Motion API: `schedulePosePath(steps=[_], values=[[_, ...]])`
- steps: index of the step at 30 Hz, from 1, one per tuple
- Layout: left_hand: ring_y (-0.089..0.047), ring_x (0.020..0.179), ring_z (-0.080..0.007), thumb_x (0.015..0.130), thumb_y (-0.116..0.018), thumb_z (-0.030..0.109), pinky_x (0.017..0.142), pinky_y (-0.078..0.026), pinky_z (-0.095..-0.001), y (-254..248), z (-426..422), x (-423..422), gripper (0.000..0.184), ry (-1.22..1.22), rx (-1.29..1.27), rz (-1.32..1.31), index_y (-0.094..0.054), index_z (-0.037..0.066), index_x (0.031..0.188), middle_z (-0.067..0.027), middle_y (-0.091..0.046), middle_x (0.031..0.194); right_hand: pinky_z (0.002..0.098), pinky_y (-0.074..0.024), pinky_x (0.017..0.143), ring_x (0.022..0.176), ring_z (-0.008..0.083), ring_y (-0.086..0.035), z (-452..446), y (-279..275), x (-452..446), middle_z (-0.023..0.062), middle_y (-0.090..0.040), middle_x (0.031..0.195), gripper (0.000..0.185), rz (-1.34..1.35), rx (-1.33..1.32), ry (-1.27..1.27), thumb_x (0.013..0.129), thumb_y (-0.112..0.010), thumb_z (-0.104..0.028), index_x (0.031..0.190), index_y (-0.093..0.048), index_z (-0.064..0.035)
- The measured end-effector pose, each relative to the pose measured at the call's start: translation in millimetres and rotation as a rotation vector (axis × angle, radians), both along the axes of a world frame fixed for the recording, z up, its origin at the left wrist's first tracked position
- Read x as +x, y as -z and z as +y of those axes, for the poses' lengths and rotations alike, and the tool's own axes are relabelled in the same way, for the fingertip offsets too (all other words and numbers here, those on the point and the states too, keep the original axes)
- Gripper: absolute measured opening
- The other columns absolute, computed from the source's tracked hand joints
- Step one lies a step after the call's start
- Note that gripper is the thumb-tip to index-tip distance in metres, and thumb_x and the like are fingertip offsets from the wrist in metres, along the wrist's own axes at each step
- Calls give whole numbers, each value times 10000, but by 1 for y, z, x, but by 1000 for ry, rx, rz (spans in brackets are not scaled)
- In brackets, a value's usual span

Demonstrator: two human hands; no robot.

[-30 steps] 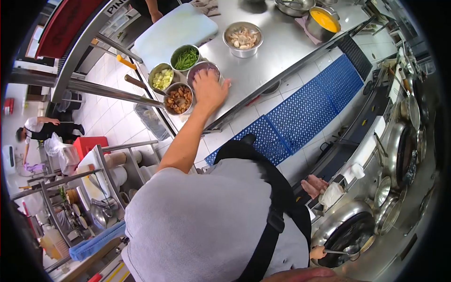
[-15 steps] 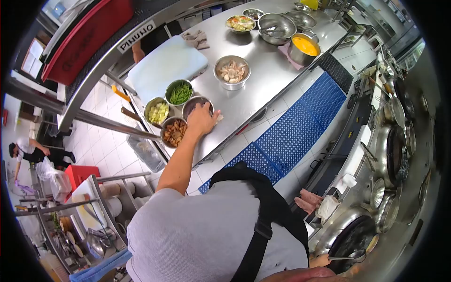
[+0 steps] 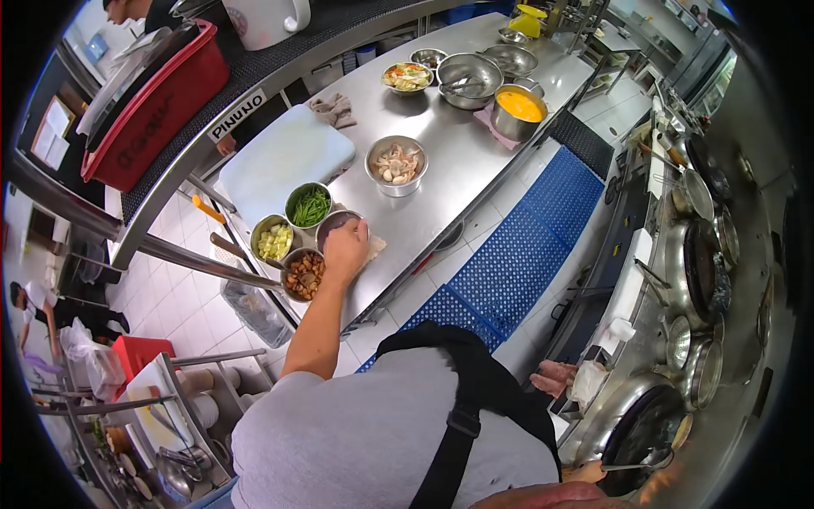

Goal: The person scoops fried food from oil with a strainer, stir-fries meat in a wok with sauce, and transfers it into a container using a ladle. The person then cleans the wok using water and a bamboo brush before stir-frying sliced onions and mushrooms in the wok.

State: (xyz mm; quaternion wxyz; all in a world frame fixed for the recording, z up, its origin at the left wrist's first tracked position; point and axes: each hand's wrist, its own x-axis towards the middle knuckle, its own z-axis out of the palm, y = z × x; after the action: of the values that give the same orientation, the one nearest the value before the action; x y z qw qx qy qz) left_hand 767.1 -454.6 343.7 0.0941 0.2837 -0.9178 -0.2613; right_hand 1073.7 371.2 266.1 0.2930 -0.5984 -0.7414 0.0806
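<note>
My left hand [image 3: 347,249] is at the near side of a metal bowl [image 3: 332,224], its fingers curled at the rim and closed; whatever they pinch, if anything, is hidden. Around that bowl stand bowls of chopped green vegetable [image 3: 309,206], pale green cubes [image 3: 275,242] and browned chunks [image 3: 303,275]. A crumpled cloth [image 3: 376,247] lies beside the hand. At the lower right, my right hand [image 3: 585,473] grips the handle of a ladle [image 3: 634,467]. The ladle's head is over a dark wok [image 3: 649,428].
On the steel table [image 3: 407,229] are a cutting board [image 3: 288,157], a bowl of raw shrimp [image 3: 396,165], a pot of yellow liquid [image 3: 519,112] and a vegetable bowl [image 3: 407,77]. Blue mats [image 3: 509,246] cover the floor between table and stove. A person [image 3: 38,305] is at far left.
The view has shifted, so the table sits further left. My left hand's spread fingers have drawn together at the bowl. My right hand still holds the ladle over the wok.
</note>
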Motion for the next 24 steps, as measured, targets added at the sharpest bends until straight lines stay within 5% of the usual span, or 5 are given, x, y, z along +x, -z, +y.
schedulePosePath(steps=[4,12,16,18,24], values=[[-706,795,-377,1014,-543,335,686,-533,-454,36,-29,-7,366,-261,66,416,-745,29,1002,-249,-720,881,491,-528,896,1041,437,-678,10,-6,7,255,-703,1167,538,36,-4,-28,880,-627,-264,1322,-602,43],[-455,498,-117,1024,-532,337,400,-372,-261,-1,-53,-38,305,-200,1624,1004,-539,178,764,24,-528,652,428,-460,1061,1235,370,-618,33,22,28,250,-632,1340,494,180,-86,-61,897,-608,-154,1341,-577,61],[-370,459,-131,1033,-509,364,360,-326,-247,-70,50,-114,333,45,1815,898,-527,154,776,17,-484,623,415,-505,991,1067,353,-677,17,24,29,243,-691,1197,489,331,-107,10,922,-638,-112,1365,-534,67],[-372,464,-131,1035,-513,353,370,-330,-242,-100,130,-151,310,243,1970,733,-537,157,796,8,-496,637,326,-540,624,724,198,-636,40,67,45,89,-676,942,512,405,-102,13,921,-659,-91,1411,-527,-22],[-420,457,-113,1050,-496,380,365,-344,-248,-172,478,-179,315,940,2200,19,-552,175,817,7,-565,675,411,-527,798,840,221,-691,-19,8,27,85,-728,890,533,450,-273,150,887,-711,-301,1391,-597,-170]])
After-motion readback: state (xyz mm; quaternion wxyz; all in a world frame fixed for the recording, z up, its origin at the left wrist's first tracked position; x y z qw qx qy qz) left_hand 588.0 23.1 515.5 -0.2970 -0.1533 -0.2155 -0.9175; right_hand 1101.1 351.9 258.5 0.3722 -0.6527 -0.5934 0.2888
